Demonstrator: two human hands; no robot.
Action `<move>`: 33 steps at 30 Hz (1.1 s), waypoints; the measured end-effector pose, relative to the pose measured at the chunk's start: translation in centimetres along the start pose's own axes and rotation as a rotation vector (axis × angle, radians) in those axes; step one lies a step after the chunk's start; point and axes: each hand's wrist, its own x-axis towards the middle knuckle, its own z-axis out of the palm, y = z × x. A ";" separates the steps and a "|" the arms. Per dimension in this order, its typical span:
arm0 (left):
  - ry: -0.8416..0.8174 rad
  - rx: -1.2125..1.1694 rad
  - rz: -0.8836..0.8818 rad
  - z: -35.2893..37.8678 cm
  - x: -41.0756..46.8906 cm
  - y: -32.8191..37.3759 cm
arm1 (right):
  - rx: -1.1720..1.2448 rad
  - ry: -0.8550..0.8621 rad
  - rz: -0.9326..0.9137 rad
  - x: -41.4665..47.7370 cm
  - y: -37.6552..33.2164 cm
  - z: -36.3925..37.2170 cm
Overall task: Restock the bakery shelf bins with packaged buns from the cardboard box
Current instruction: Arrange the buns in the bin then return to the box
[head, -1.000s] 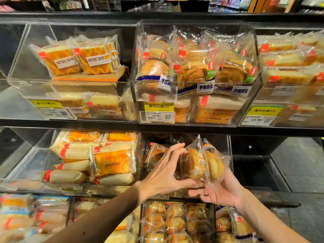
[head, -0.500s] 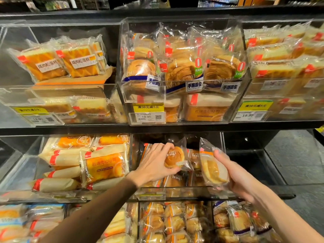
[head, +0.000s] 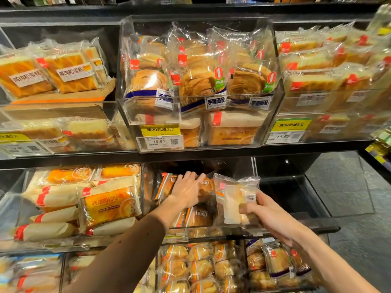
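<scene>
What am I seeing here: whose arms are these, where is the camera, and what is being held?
There is no machine. These are a person's two arms, filmed by one camera worn on the head, looking forward and down at bakery shelves. The left hand rests, fingers extended, on packaged buns in a clear middle-shelf bin. The right hand grips one wrapped bun at that bin's right side. Hand-torn bread packs fill the bin above.

My left hand (head: 187, 192) lies on bun packs (head: 197, 217) in the middle bin (head: 254, 167); just right of its fingertips (head: 201, 177), my right hand (head: 273, 216) grips another packet (head: 234, 199).
</scene>
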 end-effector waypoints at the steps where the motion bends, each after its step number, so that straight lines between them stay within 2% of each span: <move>1: 0.007 0.037 -0.010 0.2 0.0 -0.1 | -0.055 0.022 -0.027 0.1 0.1 0.1; 6: 0.045 0.139 -0.055 0.2 -0.3 -0.7 | -0.297 0.112 -0.211 0.4 0.7 0.4; 10: 0.024 0.226 -0.032 0.5 -0.8 -1.0 | -0.535 0.266 -0.334 0.4 1.0 1.2; 13: 0.060 0.165 -0.029 0.1 -1.2 -1.1 | -0.653 0.323 -0.428 0.5 1.3 1.7; 15: 0.147 -0.033 -0.039 -1.1 -2.0 -0.8 | -0.756 0.386 -0.493 0.6 1.6 2.0; 17: 0.219 -0.486 -0.152 -3.0 -3.4 -0.1 | -0.861 0.442 -0.589 0.7 1.8 2.3; 18: 0.160 -0.789 -0.246 -4.1 -4.2 0.5 | -0.925 0.466 -0.652 0.9 1.9 2.4; 20: -0.088 -1.354 -0.386 -5.7 -5.9 1.4 | -1.039 0.513 -0.762 1.2 2.0 2.8; 21: -0.198 -1.546 -0.408 -6.4 -6.8 1.6 | -1.074 0.532 -0.797 1.4 2.0 3.0; 23: -0.334 -1.781 -0.426 -7.1 -8.4 1.6 | -1.120 0.537 -0.829 1.8 1.9 3.5; 25: -0.386 -1.887 -0.439 -7.5 -9.4 1.6 | -1.171 0.509 -0.821 2.2 2.1 4.0; 27: -0.389 -1.869 -0.406 -7.0 -9.6 1.6 | -1.206 0.470 -0.810 2.6 2.3 4.1; 29: -0.348 -1.824 -0.395 -6.3 -9.6 1.5 | -1.211 0.402 -0.809 2.8 2.6 4.1; 33: -0.281 -1.805 -0.484 -4.1 -8.8 0.9 | -1.186 0.250 -0.792 2.7 3.0 3.4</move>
